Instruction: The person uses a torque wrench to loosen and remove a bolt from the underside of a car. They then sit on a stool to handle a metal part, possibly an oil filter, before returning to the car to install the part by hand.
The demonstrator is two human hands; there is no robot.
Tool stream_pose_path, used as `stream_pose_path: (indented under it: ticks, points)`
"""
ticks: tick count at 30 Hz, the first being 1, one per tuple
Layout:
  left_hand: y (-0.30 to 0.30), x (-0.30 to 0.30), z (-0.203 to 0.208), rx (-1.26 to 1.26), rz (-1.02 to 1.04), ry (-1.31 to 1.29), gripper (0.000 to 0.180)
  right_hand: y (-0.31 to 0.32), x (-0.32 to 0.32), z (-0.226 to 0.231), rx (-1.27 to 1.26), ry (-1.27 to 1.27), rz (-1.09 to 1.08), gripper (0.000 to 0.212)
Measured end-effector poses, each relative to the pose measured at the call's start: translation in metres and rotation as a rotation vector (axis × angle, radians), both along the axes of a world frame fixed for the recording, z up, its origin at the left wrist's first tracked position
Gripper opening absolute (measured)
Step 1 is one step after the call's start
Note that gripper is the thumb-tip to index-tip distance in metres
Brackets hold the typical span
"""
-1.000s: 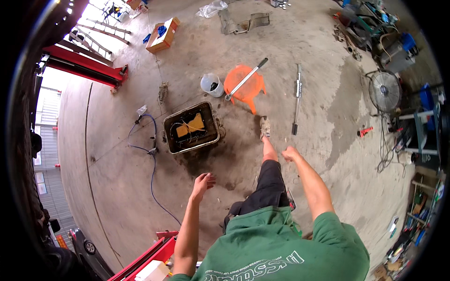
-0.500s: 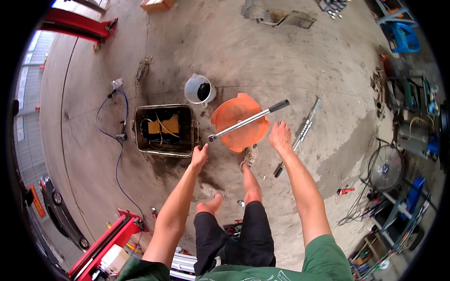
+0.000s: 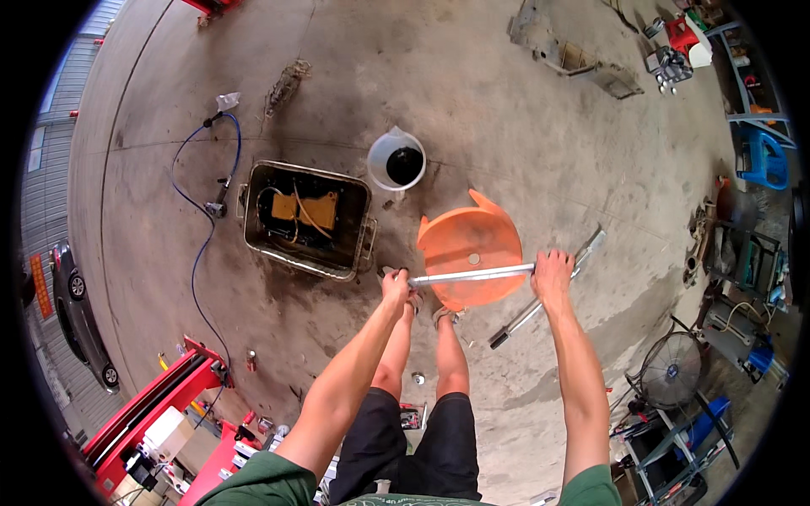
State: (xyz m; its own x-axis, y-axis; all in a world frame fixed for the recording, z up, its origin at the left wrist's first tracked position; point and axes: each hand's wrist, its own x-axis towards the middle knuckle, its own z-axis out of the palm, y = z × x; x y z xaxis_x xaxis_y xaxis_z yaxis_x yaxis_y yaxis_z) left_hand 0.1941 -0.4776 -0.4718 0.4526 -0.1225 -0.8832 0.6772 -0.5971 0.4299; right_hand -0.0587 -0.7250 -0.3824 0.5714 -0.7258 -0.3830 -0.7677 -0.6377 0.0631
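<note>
Has two hands (image 3: 395, 287) (image 3: 553, 274), two long tools (image 3: 477, 275) (image 3: 526, 315) and one orange stool (image 3: 464, 239) near centre, plus one pail (image 3: 388, 150), one pan (image 3: 291, 259) and, lower right, one fan (image 3: 672, 370).

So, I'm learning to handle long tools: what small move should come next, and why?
Probably raise the long wrench a little, evenly: the left hand and right hand hold opposite ends, and its bar crosses over the orange stool.

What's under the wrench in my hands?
Beneath the wrench is the orange stool; a strip of it is covered. Your left hand and right hand hide whatever lies beneath them.
</note>
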Motion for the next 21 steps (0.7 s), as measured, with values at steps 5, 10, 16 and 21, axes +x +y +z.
stream_pose_path:
  ticks: [5,10,16,21]
  points:
    - [0.062,0.054,0.097,-0.032,0.037,-0.037,0.045,0.076,0.008,0.092,0.232,0.039,-0.001,0.024]
    - [0.112,0.124,0.217,-0.116,0.1,-0.135,0.036,0.15,0.055,0.194,0.339,-0.12,-0.101,0.025]
    - [0.142,0.195,0.291,-0.227,0.192,-0.249,0.034,0.209,0.112,0.253,0.334,-0.285,-0.144,0.027]
    - [0.138,0.212,0.329,-0.332,0.149,-0.266,0.031,0.222,0.111,0.278,0.41,-0.3,-0.165,0.022]
